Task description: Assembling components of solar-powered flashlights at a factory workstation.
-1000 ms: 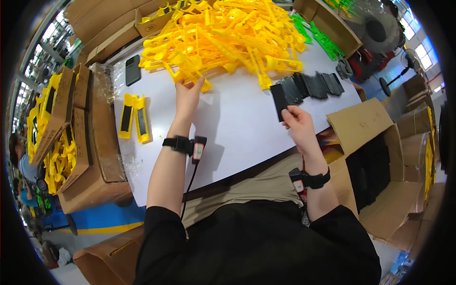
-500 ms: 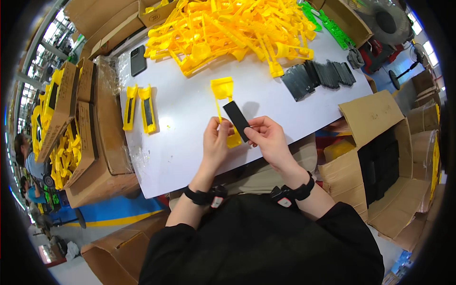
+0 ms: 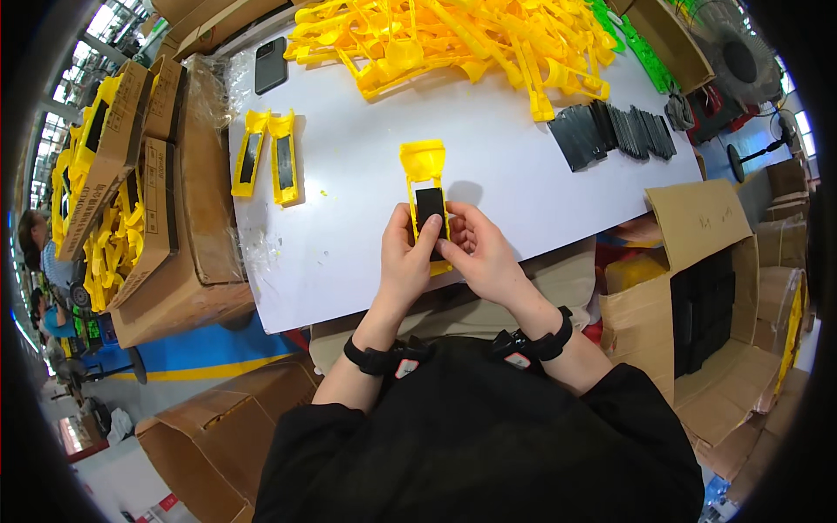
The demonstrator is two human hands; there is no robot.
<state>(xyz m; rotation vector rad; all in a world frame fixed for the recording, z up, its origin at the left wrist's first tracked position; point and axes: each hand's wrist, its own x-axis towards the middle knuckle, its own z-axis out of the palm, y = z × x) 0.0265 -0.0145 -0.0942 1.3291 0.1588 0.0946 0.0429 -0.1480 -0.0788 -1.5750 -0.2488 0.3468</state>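
Note:
In front of me a yellow plastic frame [image 3: 423, 159] with a flared end points away from my body. A black rectangular strip [image 3: 429, 204] lies inside its long opening. My left hand [image 3: 407, 259] is closed round the frame's left side, its thumb on the strip. From the right, my right hand [image 3: 485, 260] grips the frame, with its thumb near the strip's lower end and fingers curled at the edge. My thumbs and fingers hide the frame's near part. Two similar yellow frames with black strips, a left one [image 3: 249, 154] and a right one [image 3: 283, 159], lie at the left.
A heap of yellow plastic parts [image 3: 418, 44] covers the table's far side. Stacked black strips [image 3: 610, 132] lie right of it, near green parts [image 3: 645, 54]. A black phone [image 3: 271, 66] lies far left. Cardboard boxes with yellow parts [image 3: 113, 244] and an open carton [image 3: 641, 322] flank the table [image 3: 340, 261].
The black strip, earlier tilted above the frame in my right hand, now lies inside the frame. My right hand has moved in to the frame, and my left thumb has come onto the strip.

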